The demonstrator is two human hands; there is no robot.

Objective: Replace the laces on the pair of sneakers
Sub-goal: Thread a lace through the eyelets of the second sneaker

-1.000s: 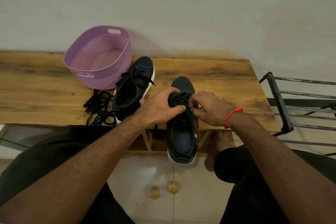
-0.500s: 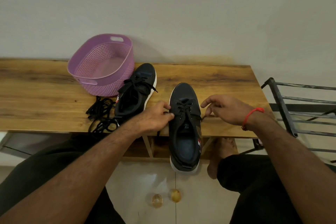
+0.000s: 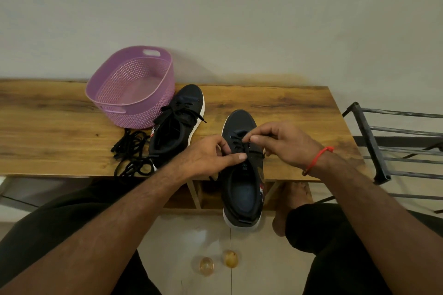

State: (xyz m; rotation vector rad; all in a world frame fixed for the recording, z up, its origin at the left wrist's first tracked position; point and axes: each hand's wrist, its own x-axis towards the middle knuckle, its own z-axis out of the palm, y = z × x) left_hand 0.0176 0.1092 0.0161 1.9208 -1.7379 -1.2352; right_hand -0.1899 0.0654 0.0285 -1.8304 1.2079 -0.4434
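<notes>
Wooden bench (image 3: 287, 112) across the middle, set against a plain wall. Black metal rack (image 3: 374, 146) just off its right end. Purple perforated plastic basket (image 3: 134, 112) standing on the bench toward the left, open side up. Near black sneaker (image 3: 242, 189) with white sole lying toe-away on the front edge of the bench, heel overhanging toward the floor. Far black sneaker (image 3: 177, 127) just left of it, beside the basket, laced, toe angled toward the wall. Left hand (image 3: 208, 158) over the near sneaker's left side, thumb and forefinger closed in a pinch at the lacing, other fingers curled under. Right hand (image 3: 285, 143) over the sneaker's right side, thumb and forefinger pinched together at the same black lace (image 3: 242, 143), remaining fingers bent; red thread band (image 3: 316, 158) on that wrist. Tangle of loose black laces (image 3: 131, 153) on the bench in front of the basket, touching the far sneaker's heel side. Two small round yellowish objects (image 3: 218, 262) on the floor tiles below, between the knees; too blurred to name.
</notes>
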